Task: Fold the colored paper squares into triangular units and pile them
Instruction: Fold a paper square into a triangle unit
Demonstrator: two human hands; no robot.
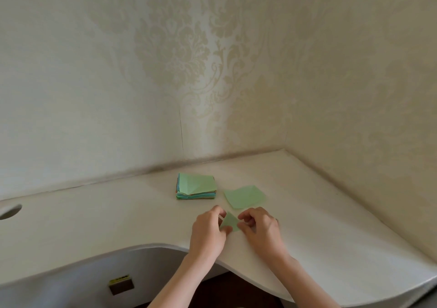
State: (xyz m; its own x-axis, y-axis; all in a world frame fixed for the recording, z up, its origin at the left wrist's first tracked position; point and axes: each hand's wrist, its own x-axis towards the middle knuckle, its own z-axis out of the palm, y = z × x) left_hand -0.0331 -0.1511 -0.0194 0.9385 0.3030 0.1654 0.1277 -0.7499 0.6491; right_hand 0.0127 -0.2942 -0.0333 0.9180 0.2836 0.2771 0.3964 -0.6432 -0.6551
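Note:
A small light green paper (230,222), folded to a triangle, lies on the white desk (123,215) between my hands. My left hand (208,232) pinches its left edge with thumb and curled fingers. My right hand (260,230) pinches its right corner, fingers curled over it. Behind them a stack of colored paper squares (196,188) sits with a creased green sheet on top. A single flat green square (244,196) lies just right of the stack.
The desk fills a corner between two patterned wallpapered walls (165,71). Its front edge curves inward below my forearms. A round cable hole (9,210) sits at the far left. A small dark block with a yellow label (121,285) lies under the desk.

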